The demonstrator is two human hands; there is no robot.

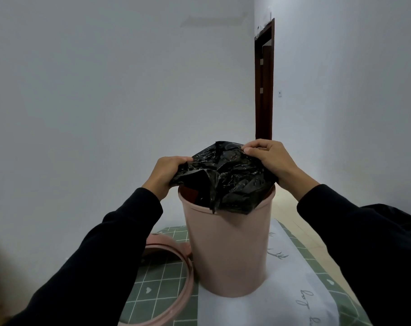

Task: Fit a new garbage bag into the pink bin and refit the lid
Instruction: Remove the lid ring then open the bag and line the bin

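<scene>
Here, at the lower centre of the frame, a pink bin (228,245) stands on a patterned cloth (166,281), while the left hand (166,175) and right hand (270,158) each grip an edge of a crumpled black garbage bag (225,177) bunched over its mouth. The bag likely could tear or slip inside if tugged unevenly, and the pink lid (174,274) lies at lower left, not yet fitted.

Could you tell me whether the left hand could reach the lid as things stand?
Probably yes: the lid lies just left of the bin with nothing on it. But the left hand now grips the bag, so it would have to let go first.
</scene>
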